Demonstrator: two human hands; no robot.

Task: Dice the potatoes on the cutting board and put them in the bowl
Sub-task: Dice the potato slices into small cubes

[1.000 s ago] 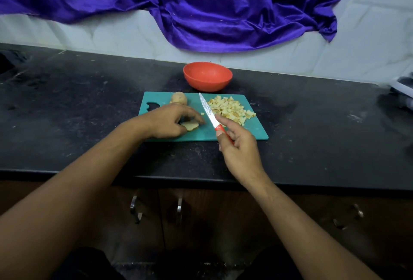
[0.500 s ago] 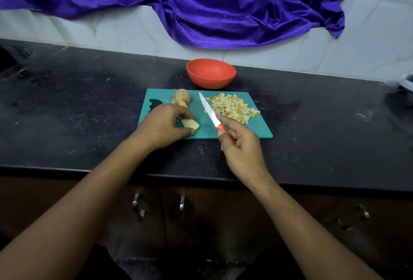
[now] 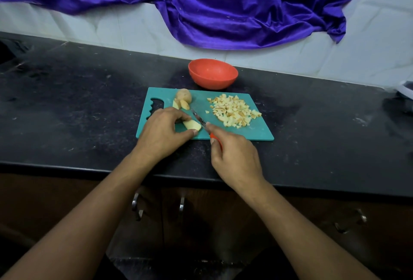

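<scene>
Left hand point(image 3: 161, 134) curled, thumb and fingers pinching a potato slice point(image 3: 191, 125) that lies flat near the front of the teal cutting board point(image 3: 245, 133). Right hand point(image 3: 237, 159) is wrapped round the knife point(image 3: 198, 119); the blade is against the slice's right end, tip pointing away-left. Slice's long axis runs roughly left-right. Diced potato pile point(image 3: 233, 111) sits on the board's right half. Orange bowl point(image 3: 213, 74) behind the board shows only its bare inside.

Teal board point(image 3: 245, 132), orange bowl point(image 3: 213, 74), purple cloth point(image 3: 223, 7).

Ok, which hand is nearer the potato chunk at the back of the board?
Left. The left hand sits just in front of the potato chunk, holding a slice; the right hand, gripping the knife, is farther right.
</scene>
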